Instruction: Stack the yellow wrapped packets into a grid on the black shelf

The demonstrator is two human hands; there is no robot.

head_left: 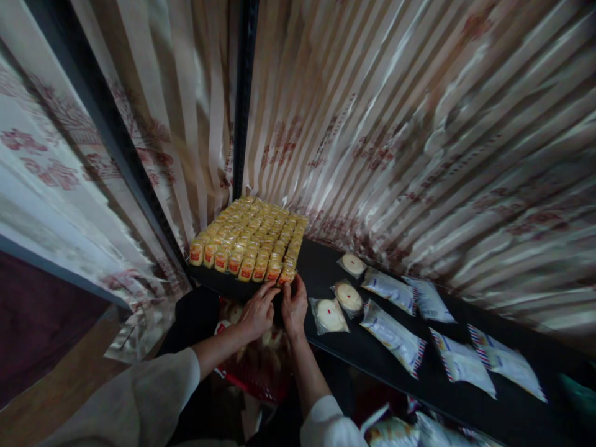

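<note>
Many small yellow cakes in clear wrappers with red labels [246, 245] stand in tight rows on a black shelf [316, 261]. My right hand [294, 307] has its thumb and fingers closed around a wrapped cake [286, 275] at the front right corner of the block. Beside it, my left hand [257, 310] is closed, its fingers bent together and their tips close to the lower edge of the front row. What those left fingers hold, if anything, is hidden.
Right of the hands lie round pale cakes in clear wrappers [329, 315] and several white packets with striped ends [395, 338]. Below the shelf edge is a red bag [254, 375] with pale items. Creased patterned sheeting [395, 124] and a dark upright post [243, 99] stand behind.
</note>
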